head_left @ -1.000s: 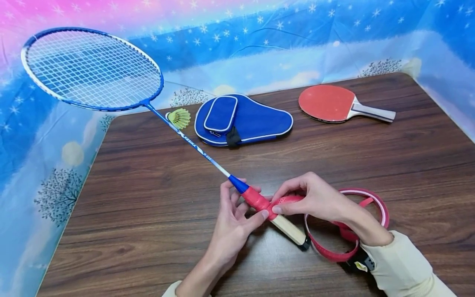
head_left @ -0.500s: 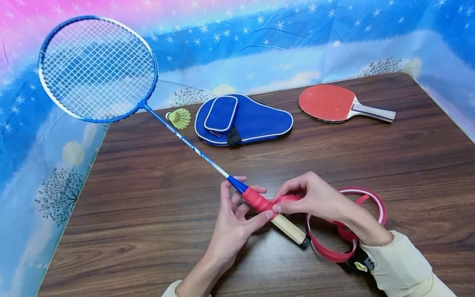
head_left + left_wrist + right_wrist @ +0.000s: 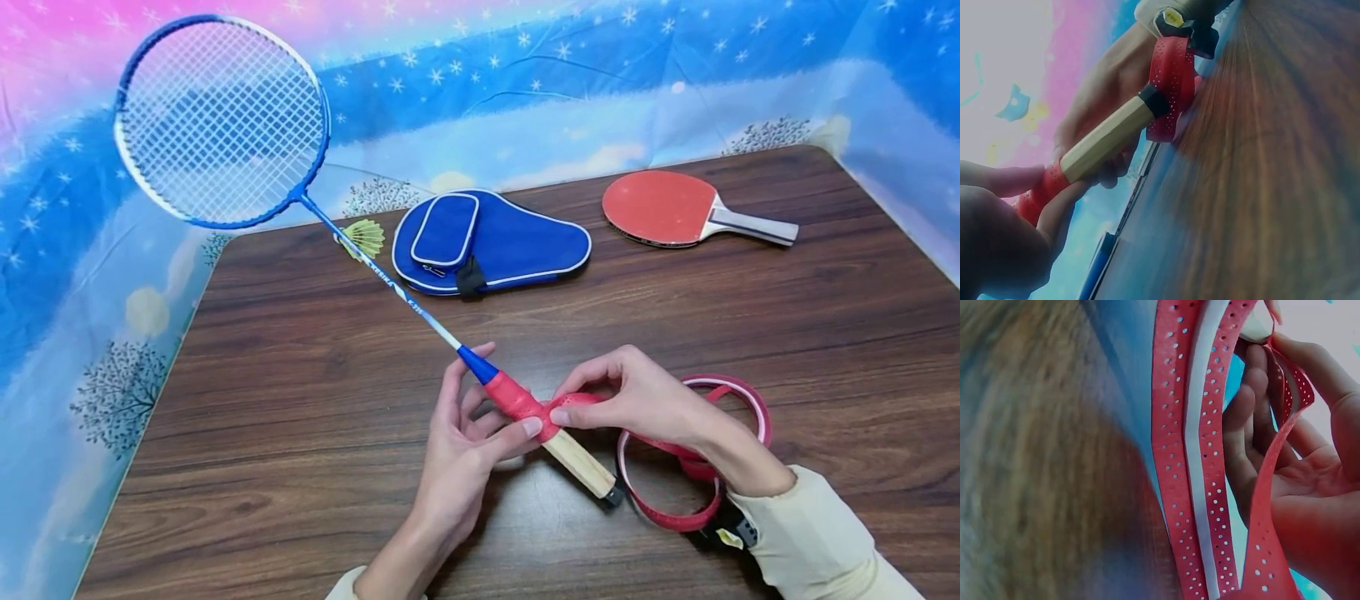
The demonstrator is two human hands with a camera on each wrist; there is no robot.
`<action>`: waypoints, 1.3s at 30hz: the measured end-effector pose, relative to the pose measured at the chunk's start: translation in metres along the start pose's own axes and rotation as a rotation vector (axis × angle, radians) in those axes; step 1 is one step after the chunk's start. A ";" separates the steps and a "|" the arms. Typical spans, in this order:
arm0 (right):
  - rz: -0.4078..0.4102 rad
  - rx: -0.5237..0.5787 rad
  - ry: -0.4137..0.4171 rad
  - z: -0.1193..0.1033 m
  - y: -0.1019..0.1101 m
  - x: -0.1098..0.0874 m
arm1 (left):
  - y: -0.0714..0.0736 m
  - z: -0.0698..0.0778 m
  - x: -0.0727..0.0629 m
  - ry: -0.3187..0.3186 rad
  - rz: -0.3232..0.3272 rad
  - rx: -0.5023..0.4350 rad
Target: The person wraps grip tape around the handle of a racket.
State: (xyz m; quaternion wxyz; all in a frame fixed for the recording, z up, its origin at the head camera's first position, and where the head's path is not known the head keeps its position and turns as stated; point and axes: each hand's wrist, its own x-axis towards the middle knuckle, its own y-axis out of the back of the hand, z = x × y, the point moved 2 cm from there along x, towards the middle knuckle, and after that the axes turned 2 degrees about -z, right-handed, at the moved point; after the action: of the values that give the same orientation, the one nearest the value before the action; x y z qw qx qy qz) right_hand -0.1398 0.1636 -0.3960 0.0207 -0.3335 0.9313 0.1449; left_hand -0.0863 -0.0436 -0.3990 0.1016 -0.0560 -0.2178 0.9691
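A blue and white badminton racket slants up to the left, its head raised over the back left of the table. Red grip tape wraps the upper handle, while the lower handle is bare pale wood with a black end cap. My left hand holds the wrapped part between thumb and fingers. Beside it my right hand pinches the tape where it leaves the handle. The loose perforated tape hangs in loops under the right wrist, a white strip down its middle.
On the wooden table a yellow-green shuttlecock lies partly behind the racket shaft. A blue paddle case is at the back middle, and a red table tennis paddle lies at the back right. A patterned cloth hangs behind.
The racket has turned about its handle, and its head has risen and moved right. My left hand has shifted slightly on the handle. The loose tape loops have swung a little left.
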 end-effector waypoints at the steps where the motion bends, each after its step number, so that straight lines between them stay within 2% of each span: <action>1: 0.000 0.000 -0.005 0.000 0.000 0.000 | 0.000 0.000 0.000 -0.004 -0.004 -0.004; 10: -0.039 0.087 -0.012 -0.004 0.003 -0.003 | -0.002 0.001 -0.001 -0.055 -0.070 0.001; 15: -0.014 0.090 -0.035 -0.002 0.002 -0.002 | -0.003 0.000 -0.001 -0.071 -0.083 -0.022; 19: 0.011 0.070 -0.032 -0.001 0.000 -0.001 | -0.004 -0.002 0.000 -0.085 -0.060 0.011; 24: 0.004 0.068 -0.031 -0.001 -0.001 -0.001 | -0.003 -0.003 0.000 -0.083 -0.027 0.050; 28: -0.003 0.092 -0.034 -0.002 -0.001 0.000 | -0.003 -0.004 0.000 -0.091 -0.038 0.041; 39: 0.015 0.108 -0.090 -0.001 -0.003 0.001 | -0.003 -0.002 -0.001 -0.116 0.015 0.000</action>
State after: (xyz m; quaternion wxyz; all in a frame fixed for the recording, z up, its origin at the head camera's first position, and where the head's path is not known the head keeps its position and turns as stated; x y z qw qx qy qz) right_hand -0.1381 0.1605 -0.3964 0.0793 -0.3182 0.9383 0.1096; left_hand -0.0843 -0.0404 -0.3997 0.0816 -0.0015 -0.2226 0.9715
